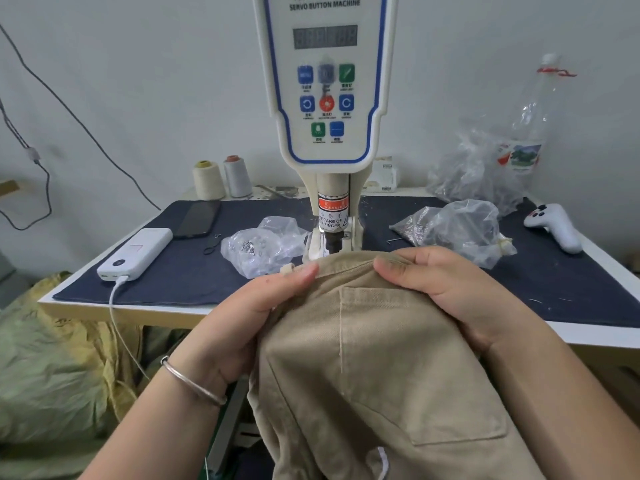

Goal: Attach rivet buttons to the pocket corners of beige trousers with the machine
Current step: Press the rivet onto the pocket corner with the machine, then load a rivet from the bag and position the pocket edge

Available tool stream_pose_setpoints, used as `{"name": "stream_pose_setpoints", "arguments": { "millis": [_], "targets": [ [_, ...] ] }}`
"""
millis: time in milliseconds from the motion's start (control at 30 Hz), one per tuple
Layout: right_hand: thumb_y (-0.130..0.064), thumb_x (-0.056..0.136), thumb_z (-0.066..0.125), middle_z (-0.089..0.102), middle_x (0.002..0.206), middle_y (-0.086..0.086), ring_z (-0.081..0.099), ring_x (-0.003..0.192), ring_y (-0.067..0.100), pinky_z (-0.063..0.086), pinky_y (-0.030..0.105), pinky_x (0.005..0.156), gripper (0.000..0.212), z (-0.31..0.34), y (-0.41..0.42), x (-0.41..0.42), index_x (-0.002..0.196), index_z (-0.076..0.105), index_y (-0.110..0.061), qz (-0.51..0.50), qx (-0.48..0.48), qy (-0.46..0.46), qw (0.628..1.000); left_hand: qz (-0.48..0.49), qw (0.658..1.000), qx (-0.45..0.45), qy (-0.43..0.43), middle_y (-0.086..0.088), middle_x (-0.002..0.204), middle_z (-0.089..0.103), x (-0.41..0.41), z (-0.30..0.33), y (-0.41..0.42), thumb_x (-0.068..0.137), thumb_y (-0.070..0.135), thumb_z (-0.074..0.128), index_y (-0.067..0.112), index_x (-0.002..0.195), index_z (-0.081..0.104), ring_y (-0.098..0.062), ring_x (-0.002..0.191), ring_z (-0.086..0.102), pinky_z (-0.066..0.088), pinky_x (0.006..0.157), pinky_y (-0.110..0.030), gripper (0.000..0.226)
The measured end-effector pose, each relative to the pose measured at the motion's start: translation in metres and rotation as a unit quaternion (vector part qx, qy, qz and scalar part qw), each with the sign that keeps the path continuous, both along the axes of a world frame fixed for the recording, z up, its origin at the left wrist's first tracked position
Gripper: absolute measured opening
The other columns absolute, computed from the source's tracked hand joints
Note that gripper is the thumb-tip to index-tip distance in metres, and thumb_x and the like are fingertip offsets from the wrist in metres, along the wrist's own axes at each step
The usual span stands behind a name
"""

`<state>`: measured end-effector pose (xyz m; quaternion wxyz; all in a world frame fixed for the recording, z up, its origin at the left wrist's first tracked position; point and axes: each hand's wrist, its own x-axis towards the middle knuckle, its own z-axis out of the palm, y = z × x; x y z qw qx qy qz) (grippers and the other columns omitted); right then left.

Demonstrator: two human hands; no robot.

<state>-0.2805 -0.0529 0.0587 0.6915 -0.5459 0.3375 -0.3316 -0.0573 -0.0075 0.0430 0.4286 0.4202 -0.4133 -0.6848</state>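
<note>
Beige trousers (pixel 374 368) lie bunched in the foreground at the counter's near edge, their waistband lifted up to the base of the button machine (pixel 325 98), with a sewn patch pocket (pixel 415 368) facing the camera. The counter (pixel 138 311) is white-rimmed and covered by a dark blue cloth (pixel 180 271), standing against a plain pale wall where a grey cable (pixel 79 123) hangs at the left. Below the counter's left edge sits a heap of yellowish-green fabric (pixel 52 368). On the cloth, from the left: a white power bank (pixel 135 254) with a white cord running off the edge, a dark phone (pixel 197 218), two thread cones (pixel 223 180) at the back, and a clear bag of small metal parts (pixel 263 247) just beside the machine's foot. The left hand (pixel 249 317), a metal bangle (pixel 192 381) on its wrist, pinches the waistband's left part. The machine's plunger, with a finger warning label, stands directly behind the waistband. The right hand (pixel 446 292) grips the waistband's right part, fingers curled over the cloth. Further right lie more clear bags (pixel 457 226), a crumpled plastic bottle (pixel 530 133) at the back, and a white controller (pixel 554 226).
</note>
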Motion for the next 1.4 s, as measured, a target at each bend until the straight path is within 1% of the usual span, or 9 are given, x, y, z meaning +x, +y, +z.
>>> {"name": "stream_pose_setpoints", "arguments": {
  "millis": [167, 333, 500, 567, 667, 733, 933, 1300, 1400],
  "targets": [
    [-0.036, 0.078, 0.067, 0.055, 0.057, -0.001, 0.050, 0.049, 0.008, 0.044, 0.018, 0.049, 0.031, 0.000, 0.007, 0.008, 0.062, 0.059, -0.011, -0.002, -0.074, 0.024, 0.997, -0.028, 0.997, 0.001, 0.065, -0.015, 0.110, 0.074, 0.002, -0.001, 0.002, 0.071, 0.037, 0.084, 0.006, 0.110, 0.076, -0.027, 0.102, 0.072, 0.058, 0.084, -0.033, 0.050],
    [-0.039, 0.073, 0.074, 0.067, 0.079, 0.011, 0.059, 0.072, 0.017, 0.048, 0.024, 0.064, 0.042, -0.011, 0.005, 0.015, 0.088, 0.070, -0.001, -0.010, -0.129, 0.062, 0.990, -0.077, 0.996, -0.031, -0.045, -0.023, 0.108, 0.072, -0.001, -0.010, 0.004, 0.071, 0.026, 0.082, 0.002, 0.108, 0.074, -0.030, 0.093, 0.071, 0.058, 0.082, -0.033, 0.045],
    [-0.046, 0.063, 0.081, 0.069, 0.073, -0.002, 0.061, 0.069, 0.009, 0.048, 0.019, 0.065, 0.036, -0.015, -0.011, -0.008, 0.076, 0.070, -0.015, -0.033, -0.188, 0.192, 0.963, -0.073, 0.997, 0.023, 0.003, -0.025, 0.094, 0.071, 0.001, -0.028, 0.004, 0.065, 0.018, 0.084, -0.006, 0.100, 0.073, -0.030, 0.081, 0.071, 0.059, 0.072, -0.033, 0.043],
    [-0.041, 0.072, 0.080, 0.070, 0.074, -0.006, 0.063, 0.070, 0.003, 0.049, 0.017, 0.063, 0.022, -0.021, -0.030, -0.029, 0.075, 0.070, -0.021, -0.158, -0.243, 0.282, 0.914, -0.058, 0.997, 0.043, 0.032, -0.026, 0.097, 0.070, -0.004, -0.035, 0.003, 0.065, 0.016, 0.084, -0.005, 0.100, 0.073, -0.032, 0.084, 0.071, 0.060, 0.076, -0.035, 0.043],
    [-0.021, 0.088, 0.068, 0.069, 0.079, -0.007, 0.062, 0.076, 0.013, 0.049, 0.029, 0.064, 0.007, -0.024, -0.061, -0.063, 0.082, 0.069, -0.022, -0.383, -0.331, 0.392, 0.768, -0.038, 0.996, 0.073, 0.039, -0.025, 0.092, 0.070, -0.015, -0.043, 0.001, 0.068, 0.013, 0.082, -0.004, 0.095, 0.074, -0.031, 0.079, 0.070, 0.059, 0.072, -0.033, 0.033],
    [-0.010, 0.092, 0.057, 0.071, 0.096, 0.003, 0.063, 0.089, 0.024, 0.052, 0.038, 0.075, 0.017, -0.025, -0.082, -0.079, 0.096, 0.072, -0.017, -0.420, -0.343, 0.440, 0.716, -0.035, 0.995, 0.083, 0.038, -0.025, 0.092, 0.068, -0.017, -0.045, -0.001, 0.069, 0.012, 0.079, -0.010, 0.096, 0.071, -0.031, 0.079, 0.068, 0.058, 0.071, -0.032, 0.035],
    [-0.003, 0.089, 0.052, 0.063, 0.112, 0.014, 0.058, 0.095, 0.033, 0.048, 0.033, 0.076, 0.021, -0.032, -0.133, -0.081, 0.098, 0.067, -0.014, -0.218, -0.215, 0.678, 0.668, -0.022, 0.997, 0.062, 0.032, -0.029, 0.099, 0.064, -0.002, -0.040, -0.001, 0.061, 0.017, 0.086, -0.017, 0.106, 0.059, -0.035, 0.086, 0.065, 0.056, 0.075, -0.036, 0.062],
    [-0.015, 0.088, 0.064, 0.061, 0.115, -0.004, 0.058, 0.108, 0.023, 0.046, 0.029, 0.084, 0.025, -0.039, -0.179, -0.076, 0.109, 0.069, -0.028, -0.101, -0.283, 0.698, 0.650, 0.013, 0.997, 0.063, -0.031, -0.025, 0.077, 0.073, 0.006, -0.038, -0.008, 0.036, 0.009, 0.095, -0.003, 0.077, 0.077, -0.030, 0.063, 0.074, 0.058, 0.051, -0.030, 0.047],
    [-0.017, 0.087, 0.064, 0.056, 0.117, -0.008, 0.058, 0.110, 0.026, 0.050, 0.034, 0.089, 0.022, -0.044, -0.185, -0.075, 0.103, 0.073, -0.030, -0.100, -0.317, 0.692, 0.641, 0.007, 0.998, 0.057, -0.012, -0.023, 0.076, 0.073, 0.009, -0.042, -0.010, 0.024, 0.021, 0.104, -0.002, 0.077, 0.078, -0.029, 0.064, 0.074, 0.058, 0.052, -0.030, 0.063]
  ]
}}
